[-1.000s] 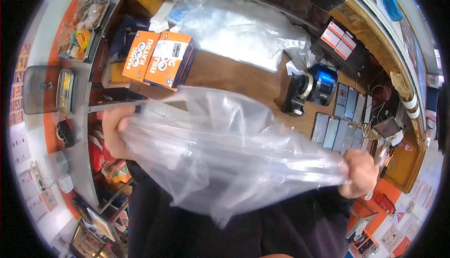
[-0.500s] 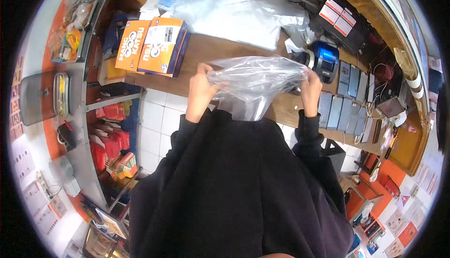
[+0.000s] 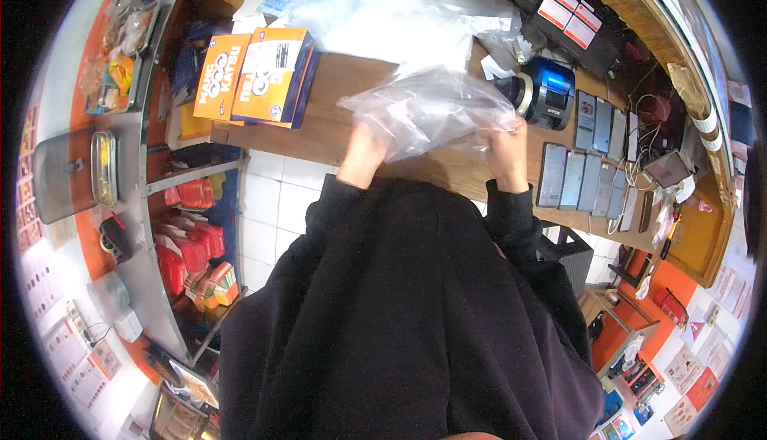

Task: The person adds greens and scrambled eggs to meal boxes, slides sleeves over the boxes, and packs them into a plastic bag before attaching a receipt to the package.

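Observation:
A clear plastic bag (image 3: 435, 112) is held over the wooden table (image 3: 335, 92), low in the middle of the view. My left hand (image 3: 365, 152) grips its left side, the fingers partly hidden behind the film. At the bag's right edge, my right hand (image 3: 509, 151) is closed on the plastic. Two orange boxes (image 3: 217, 80) with dark blue sides lie on the table to the left. Behind the bag spreads a large pile of clear plastic sheets or bags (image 3: 375, 16).
A blue-lit printer (image 3: 550, 92) and a tape dispenser (image 3: 521, 92) stand right of the bag. Several phones (image 3: 574, 180) lie in rows further right, near cables. Shelves with red packets (image 3: 188, 240) are at the left, and a dark monitor (image 3: 577, 20) is at the back right.
The bag went from stretched wide and close to the camera to smaller and lower over the table. Both hands moved away from the camera and nearer together, still holding it.

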`<state>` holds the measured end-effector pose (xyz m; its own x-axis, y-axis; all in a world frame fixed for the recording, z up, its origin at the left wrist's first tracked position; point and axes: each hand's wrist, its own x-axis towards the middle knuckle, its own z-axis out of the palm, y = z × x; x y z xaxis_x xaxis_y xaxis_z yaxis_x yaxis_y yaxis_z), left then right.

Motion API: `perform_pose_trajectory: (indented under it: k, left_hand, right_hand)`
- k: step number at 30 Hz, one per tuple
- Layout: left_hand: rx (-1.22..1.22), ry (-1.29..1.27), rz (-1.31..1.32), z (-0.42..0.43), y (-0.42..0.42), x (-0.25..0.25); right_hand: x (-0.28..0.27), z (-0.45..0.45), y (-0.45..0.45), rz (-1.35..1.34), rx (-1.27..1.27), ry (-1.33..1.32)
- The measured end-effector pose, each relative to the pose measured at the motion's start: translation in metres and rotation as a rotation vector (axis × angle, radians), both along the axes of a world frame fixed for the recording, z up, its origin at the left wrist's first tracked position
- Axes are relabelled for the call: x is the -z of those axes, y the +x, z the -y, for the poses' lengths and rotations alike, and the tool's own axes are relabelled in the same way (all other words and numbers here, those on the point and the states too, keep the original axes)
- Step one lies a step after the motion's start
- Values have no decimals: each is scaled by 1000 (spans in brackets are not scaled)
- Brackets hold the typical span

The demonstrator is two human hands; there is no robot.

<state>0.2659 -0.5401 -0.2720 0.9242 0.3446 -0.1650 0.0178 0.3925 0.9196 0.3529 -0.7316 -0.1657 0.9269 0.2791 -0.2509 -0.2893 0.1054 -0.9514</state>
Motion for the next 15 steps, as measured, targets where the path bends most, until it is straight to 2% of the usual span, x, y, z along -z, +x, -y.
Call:
perform_pose_trajectory:
  k: [1, 3, 5, 6, 7, 9, 12, 13, 14, 15]
  left_hand:
    - [-60, -209, 23, -2, -3, -33]
    - [-217, -435, 41, -10, -2, -65]
    - [-414, -472, 27, -18, 4, -79]
    - [-461, -291, -136, -13, -1, -136]
    - [-514, 139, -37, -18, -5, -134]
    - [-686, 547, 92, -38, -21, -154]
    - [-993, 1320, 60, -71, -64, -188]
    - [-961, 1359, 256, -84, -82, -182]
    - [-944, 1361, 344, -83, -88, -189]
    - [-1014, 1439, 222, -87, -84, -190]
  right_hand:
    - [-3, -3, 0, -45, 118, 124]
    - [0, 13, 6, -73, 215, 210]
    - [-3, 21, 10, -5, 316, 296]
    - [-18, 19, 10, 20, 394, 316]
    - [-32, 22, 9, 265, 380, -1]
    - [-57, 34, 7, 736, 319, -643]
    - [-83, 57, 11, 1362, 413, -858]
    - [-88, 65, 10, 1446, 437, -882]
    - [-94, 69, 7, 1385, 405, -804]
    - [-100, 72, 4, 1321, 370, -728]
